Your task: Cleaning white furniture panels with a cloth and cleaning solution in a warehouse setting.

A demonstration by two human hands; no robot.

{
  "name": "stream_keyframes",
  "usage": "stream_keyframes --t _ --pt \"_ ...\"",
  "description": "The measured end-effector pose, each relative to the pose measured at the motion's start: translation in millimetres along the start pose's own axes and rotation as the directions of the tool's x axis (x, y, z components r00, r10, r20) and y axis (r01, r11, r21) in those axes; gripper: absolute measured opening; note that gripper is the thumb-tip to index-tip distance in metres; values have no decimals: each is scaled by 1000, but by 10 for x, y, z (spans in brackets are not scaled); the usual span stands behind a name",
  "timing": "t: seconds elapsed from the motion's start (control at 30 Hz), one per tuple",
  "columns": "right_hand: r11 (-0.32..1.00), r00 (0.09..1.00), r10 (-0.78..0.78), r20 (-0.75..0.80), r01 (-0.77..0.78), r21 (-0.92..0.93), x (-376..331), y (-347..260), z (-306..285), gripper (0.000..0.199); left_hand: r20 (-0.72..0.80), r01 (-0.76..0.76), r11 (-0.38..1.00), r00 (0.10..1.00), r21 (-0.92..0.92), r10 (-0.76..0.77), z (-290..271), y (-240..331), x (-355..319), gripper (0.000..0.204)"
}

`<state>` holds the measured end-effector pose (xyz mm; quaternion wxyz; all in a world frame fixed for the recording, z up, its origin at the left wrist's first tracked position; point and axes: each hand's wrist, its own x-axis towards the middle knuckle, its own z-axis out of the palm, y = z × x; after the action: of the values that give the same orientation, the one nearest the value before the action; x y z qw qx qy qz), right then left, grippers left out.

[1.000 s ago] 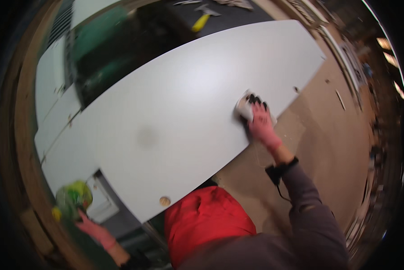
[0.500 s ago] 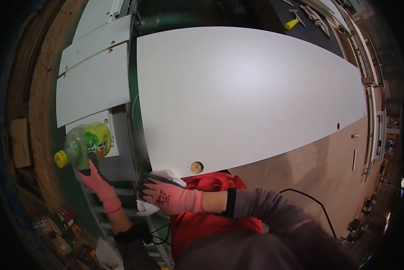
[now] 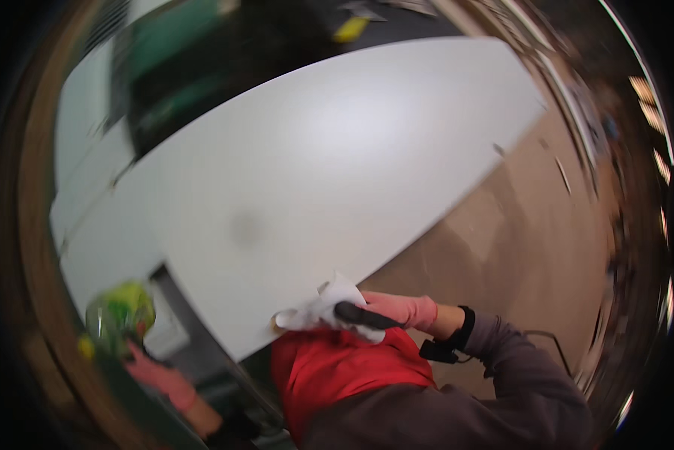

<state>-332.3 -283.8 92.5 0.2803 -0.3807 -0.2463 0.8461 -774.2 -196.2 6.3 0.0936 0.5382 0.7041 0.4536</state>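
A large white panel [image 3: 337, 165] lies in front of me, its near edge close to my red apron. At that edge my right hand [image 3: 389, 309], in a pink and dark glove, is closed on a crumpled white cloth [image 3: 318, 311], which rests over the panel's rim. To the left, my gloved left hand [image 3: 157, 375] is closed around a green plastic bottle [image 3: 127, 311] with a yellow cap. The bottle is tilted on its side, and blur hides the exact finger placement.
Smaller white panels [image 3: 85, 180] lie at the left, beyond the bottle. A yellow-handled tool [image 3: 352, 28] sits on a dark surface at the back. Brown board or flooring [image 3: 494, 240] stretches to the right, with a black cable [image 3: 551, 341] near my right arm.
My view has turned, so the panel looks slanted. My right hand has moved right along the near edge with the cloth. My left hand still has the bottle, now lower in view.
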Motion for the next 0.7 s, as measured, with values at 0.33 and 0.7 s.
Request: stream_keyframes --t 0.33,0.7 --pt "30 613 -761 -215 -298 -954 -86 253 -421 70 405 34 880 896 -473 183 1286 2032 129 52" --pt "235 242 -914 -326 -338 -911 -1040 -700 -2568 65 648 179 827 714 -533 264 2179 3652 -1209 48"
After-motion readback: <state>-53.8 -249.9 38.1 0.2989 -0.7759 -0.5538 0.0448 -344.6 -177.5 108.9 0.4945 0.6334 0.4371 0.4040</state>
